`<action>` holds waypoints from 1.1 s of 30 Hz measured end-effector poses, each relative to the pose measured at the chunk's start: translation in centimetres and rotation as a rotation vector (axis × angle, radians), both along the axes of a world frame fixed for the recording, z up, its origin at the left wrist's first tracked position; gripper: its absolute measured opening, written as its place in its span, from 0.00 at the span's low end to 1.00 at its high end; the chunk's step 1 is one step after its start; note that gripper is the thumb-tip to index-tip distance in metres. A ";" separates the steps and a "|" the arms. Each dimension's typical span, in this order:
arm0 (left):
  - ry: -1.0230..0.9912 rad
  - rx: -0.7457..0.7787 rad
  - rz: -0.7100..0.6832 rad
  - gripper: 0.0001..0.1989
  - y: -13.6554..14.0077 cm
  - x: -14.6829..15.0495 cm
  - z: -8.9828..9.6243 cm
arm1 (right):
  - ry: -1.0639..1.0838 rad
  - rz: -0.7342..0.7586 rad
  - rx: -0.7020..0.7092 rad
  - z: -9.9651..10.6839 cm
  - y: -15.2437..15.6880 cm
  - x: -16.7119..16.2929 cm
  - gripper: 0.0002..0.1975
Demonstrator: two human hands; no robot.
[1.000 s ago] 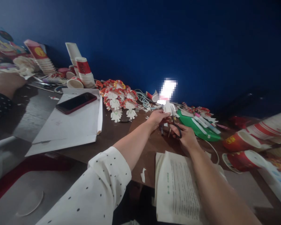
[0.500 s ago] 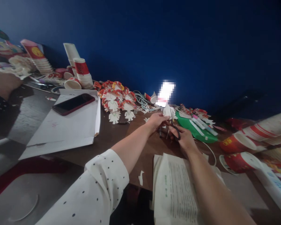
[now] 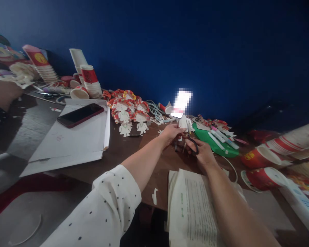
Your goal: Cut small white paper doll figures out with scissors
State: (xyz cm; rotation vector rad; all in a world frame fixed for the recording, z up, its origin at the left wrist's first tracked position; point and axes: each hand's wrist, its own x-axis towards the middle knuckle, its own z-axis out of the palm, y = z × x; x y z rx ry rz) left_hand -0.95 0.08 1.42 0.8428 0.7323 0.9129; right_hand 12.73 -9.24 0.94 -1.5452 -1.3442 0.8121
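My left hand (image 3: 173, 133) is closed, pinching the lower part of a white paper figure cutout (image 3: 184, 124) between thumb and fingers. Beside it, my right hand (image 3: 200, 151) is closed around the dark handles of a pair of scissors (image 3: 194, 145). The blades point up toward the cutout, and where they meet the paper is too small to make out. A bright, pixelated screen (image 3: 182, 103) stands behind the cutout. Left of my hands lies a pile of similar paper dolls (image 3: 141, 118) with red frilled edges.
A phone (image 3: 80, 115) rests on white paper (image 3: 74, 144) at left. Stacked paper cups (image 3: 92, 80) stand behind it. Markers (image 3: 222, 137) lie on a green sheet (image 3: 204, 139). An open book (image 3: 193, 209) is under my right forearm; more cups (image 3: 266, 178) lie at right. Another person's hand (image 3: 5, 90) is far left.
Almost nothing differs. Both hands keep their places at the cutout, and the view has shifted only very slightly.
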 end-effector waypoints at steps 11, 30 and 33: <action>0.132 0.182 -0.011 0.06 0.8 -0.5 -0.5 | 0.127 -0.002 -0.032 -0.2 0.3 0.1 0.24; 0.048 0.085 -0.016 0.12 0.4 0.0 -0.3 | 0.271 -0.014 -0.098 -0.1 0.2 -0.2 0.24; 0.026 0.049 -0.018 0.12 0.1 0.0 0.1 | 0.302 -0.009 -0.091 -0.1 0.1 -0.3 0.24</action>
